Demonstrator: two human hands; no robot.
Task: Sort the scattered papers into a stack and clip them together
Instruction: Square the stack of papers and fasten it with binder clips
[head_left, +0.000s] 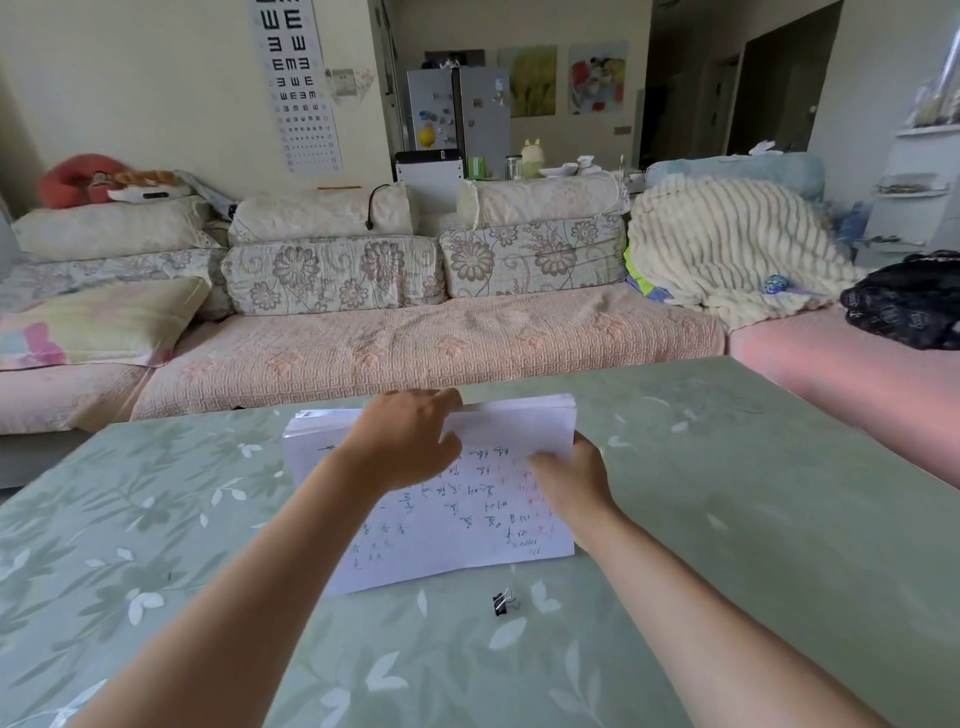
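Observation:
A stack of white papers (467, 525) with handwriting stands tilted on its lower edge on the green table (753, 519). My left hand (410, 441) grips the stack's top edge near the middle, fingers curled over it. My right hand (571, 483) holds the stack's right side, thumb on the front sheet. A small black binder clip (503, 604) lies on the table just in front of the papers, apart from both hands.
A long sofa (415, 348) with floral cushions runs behind the table's far edge. A cream blanket (727, 249) and a black bag (909, 306) lie at its right end. The table has a green leaf-patterned cover.

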